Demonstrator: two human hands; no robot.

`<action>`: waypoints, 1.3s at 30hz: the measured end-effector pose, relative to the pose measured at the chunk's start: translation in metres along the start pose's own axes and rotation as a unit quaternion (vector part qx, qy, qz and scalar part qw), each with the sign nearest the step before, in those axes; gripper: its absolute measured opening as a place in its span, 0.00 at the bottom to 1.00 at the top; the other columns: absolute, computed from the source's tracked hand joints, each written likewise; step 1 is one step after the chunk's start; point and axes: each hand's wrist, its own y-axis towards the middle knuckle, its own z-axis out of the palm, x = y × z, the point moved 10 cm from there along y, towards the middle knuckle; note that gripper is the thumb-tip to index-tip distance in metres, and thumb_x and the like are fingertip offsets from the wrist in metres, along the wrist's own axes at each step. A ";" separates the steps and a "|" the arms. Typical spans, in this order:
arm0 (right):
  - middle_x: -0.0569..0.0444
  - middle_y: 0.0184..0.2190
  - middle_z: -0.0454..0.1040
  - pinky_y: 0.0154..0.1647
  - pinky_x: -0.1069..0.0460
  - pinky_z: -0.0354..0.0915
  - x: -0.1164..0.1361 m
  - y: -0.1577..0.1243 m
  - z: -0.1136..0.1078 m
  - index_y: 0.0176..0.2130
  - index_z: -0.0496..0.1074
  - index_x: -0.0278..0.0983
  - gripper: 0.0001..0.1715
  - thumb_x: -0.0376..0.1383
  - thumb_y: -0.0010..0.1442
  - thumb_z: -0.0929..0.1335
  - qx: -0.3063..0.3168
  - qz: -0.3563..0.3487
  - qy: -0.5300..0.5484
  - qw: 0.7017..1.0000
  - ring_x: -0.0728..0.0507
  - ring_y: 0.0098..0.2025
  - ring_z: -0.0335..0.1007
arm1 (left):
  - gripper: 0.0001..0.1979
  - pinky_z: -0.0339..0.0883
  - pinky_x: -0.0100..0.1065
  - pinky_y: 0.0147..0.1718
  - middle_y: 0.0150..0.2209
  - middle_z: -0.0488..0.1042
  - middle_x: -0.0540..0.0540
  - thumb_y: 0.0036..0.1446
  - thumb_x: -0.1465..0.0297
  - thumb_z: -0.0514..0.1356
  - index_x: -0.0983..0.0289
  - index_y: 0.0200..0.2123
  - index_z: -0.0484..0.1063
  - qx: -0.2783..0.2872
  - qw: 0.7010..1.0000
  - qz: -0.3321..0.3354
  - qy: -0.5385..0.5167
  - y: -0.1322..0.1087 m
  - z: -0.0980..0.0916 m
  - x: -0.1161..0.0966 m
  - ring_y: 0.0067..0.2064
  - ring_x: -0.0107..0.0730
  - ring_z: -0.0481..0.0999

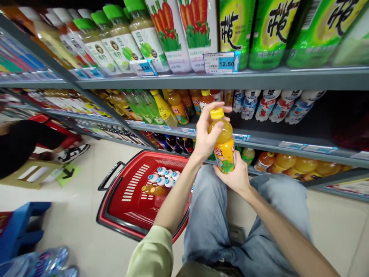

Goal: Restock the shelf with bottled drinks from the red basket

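Between my two hands is a juice bottle with a yellow cap and an orange label, held nearly upright above my knees. My left hand curls around its upper part, thumb on the bottle's neck and fingers behind the cap. Low on the bottle, my right hand grips the base from the right side. Behind it, on the middle shelf, stand similar orange bottles and a yellow bottle. Several white bottles with blue and red labels are to their right.
A red shopping basket sits on the floor at left, holding several blue-capped bottles and orange drinks. The upper shelf edge runs above my hands. Another person's leg, a blue pallet and water bottles are further left.
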 end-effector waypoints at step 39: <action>0.50 0.45 0.80 0.43 0.47 0.77 -0.044 -0.011 0.010 0.48 0.71 0.39 0.31 0.43 0.47 0.79 0.089 0.262 0.357 0.892 0.39 0.45 0.80 | 0.34 0.80 0.38 0.43 0.48 0.82 0.61 0.62 0.44 0.60 0.63 0.61 0.71 -0.115 0.803 -0.362 -0.459 -0.084 0.024 0.148 0.43 0.42 0.85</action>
